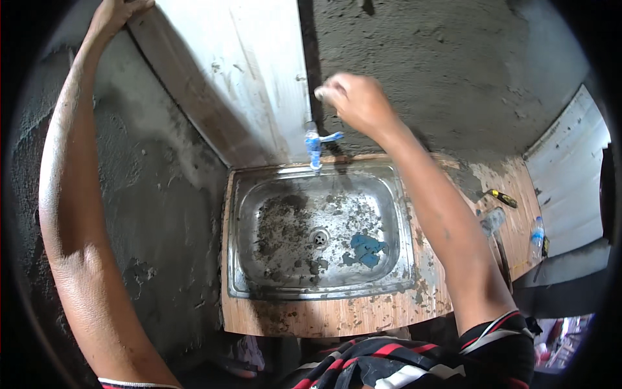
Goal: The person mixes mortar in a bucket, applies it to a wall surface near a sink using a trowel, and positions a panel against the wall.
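My left hand (129,8) is raised to the upper left, its fingers on the edge of a tall white panel (214,78), largely at the picture's rim. My right hand (350,100) is in front of the panel's right edge and grey plastered wall, above a blue-and-white tap (314,146); its fingers are curled together, and what they hold, if anything, I cannot make out. Below lies a steel sink (403,227) spattered with grey mortar, with a crumpled teal piece (367,249) inside, right of the drain.
Right of the sink, on the wooden counter (363,318), lie a yellow-handled tool (503,198), a trowel-like tool (492,220) and a plastic bottle (538,236). Rough plastered walls (162,214) enclose the corner; a pale board (567,175) stands at right.
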Tool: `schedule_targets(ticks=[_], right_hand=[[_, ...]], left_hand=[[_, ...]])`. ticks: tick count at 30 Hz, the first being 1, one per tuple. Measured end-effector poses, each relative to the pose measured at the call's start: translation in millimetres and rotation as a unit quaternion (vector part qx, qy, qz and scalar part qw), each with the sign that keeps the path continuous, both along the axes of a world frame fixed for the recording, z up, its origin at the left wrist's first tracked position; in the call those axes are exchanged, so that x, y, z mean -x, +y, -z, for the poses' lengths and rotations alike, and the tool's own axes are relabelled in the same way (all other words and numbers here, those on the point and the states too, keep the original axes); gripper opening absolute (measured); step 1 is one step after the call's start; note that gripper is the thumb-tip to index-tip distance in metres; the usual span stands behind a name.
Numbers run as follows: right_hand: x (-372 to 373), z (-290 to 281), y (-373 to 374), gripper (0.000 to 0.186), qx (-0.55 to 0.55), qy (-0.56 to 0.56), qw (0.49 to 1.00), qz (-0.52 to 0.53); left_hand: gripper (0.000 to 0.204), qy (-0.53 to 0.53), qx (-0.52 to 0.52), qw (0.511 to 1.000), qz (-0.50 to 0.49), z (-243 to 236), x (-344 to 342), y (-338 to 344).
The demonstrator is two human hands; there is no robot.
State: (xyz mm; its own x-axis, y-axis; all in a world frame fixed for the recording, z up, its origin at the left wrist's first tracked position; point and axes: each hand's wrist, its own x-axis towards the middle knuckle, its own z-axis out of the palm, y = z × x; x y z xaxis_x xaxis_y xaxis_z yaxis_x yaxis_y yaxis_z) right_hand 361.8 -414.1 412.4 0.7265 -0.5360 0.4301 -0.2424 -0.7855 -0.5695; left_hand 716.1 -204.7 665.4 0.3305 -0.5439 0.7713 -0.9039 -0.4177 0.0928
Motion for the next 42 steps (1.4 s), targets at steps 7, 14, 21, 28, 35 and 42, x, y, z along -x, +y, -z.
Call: schedule_targets(ticks=[7, 14, 21, 28, 35, 42], right_hand=[[223, 23, 15, 0.020, -0.206, 0.157, 0.965, 0.044], [390, 54, -12, 0.020, -0.196, 0.167, 0.947, 0.191], [450, 86, -46, 0.018, -0.168, 0.197, 0.951, 0.167], [497, 99, -86, 0.017, -0.101, 0.187, 0.975, 0.067], [586, 100, -117, 0.016, -0.188, 0.173, 0.944, 0.210], [574, 183, -95, 0.015, -0.197, 0.077, 0.964, 0.162]], left_hand=[[0.069, -0.128, 0.012, 0.991, 0.028, 13, -51, -9], [0.027, 0.121, -0.015, 0.942, 0.312, 156, 311, 7], [0.028, -0.013, -0.426, 0.843, 0.329, 126, 594, 42], [0.036, 0.016, -0.236, 0.884, 0.402, 170, 641, 30], [0.020, 0.019, -0.496, 0.817, 0.292, 267, 560, 11], [0.019, 0.323, -0.309, 0.894, -0.006, 432, 366, 41]])
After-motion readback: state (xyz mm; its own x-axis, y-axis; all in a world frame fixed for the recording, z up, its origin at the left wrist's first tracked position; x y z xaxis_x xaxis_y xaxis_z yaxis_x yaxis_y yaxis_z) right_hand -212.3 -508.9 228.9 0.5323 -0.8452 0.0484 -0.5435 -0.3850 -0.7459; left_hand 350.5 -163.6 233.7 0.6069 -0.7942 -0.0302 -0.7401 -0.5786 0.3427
